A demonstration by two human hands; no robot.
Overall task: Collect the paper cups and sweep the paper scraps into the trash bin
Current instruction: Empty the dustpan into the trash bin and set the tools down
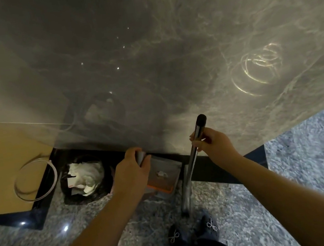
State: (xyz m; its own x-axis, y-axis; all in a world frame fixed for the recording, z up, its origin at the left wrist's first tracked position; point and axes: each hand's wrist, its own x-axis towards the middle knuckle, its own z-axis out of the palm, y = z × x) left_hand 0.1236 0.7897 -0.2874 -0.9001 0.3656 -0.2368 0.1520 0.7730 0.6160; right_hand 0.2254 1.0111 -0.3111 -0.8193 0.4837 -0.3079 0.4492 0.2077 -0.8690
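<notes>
**Dustpan and broom held beside one trash bin**

Hands number two, both busy. The left hand (pixel 130 164) has its grip curled round the handle of one grey dustpan (pixel 164 174) with an orange front edge, held just right of the trash bin (pixel 81 179). One small paper scrap (pixel 161 174) lies in the pan. The right hand (pixel 211 143) has its grip closed round the shiny metal pole of one broom (pixel 191 160), which stands nearly upright with its black top end above the fingers.

The single bin, lined with a black bag, sits on the speckled stone floor (pixel 308 164) under the edge of the glossy grey desk (pixel 148 62) and holds crumpled white paper. Two dark shoes (pixel 193 231) with beaded bows show at the bottom. No writing or brand can be read anywhere.
</notes>
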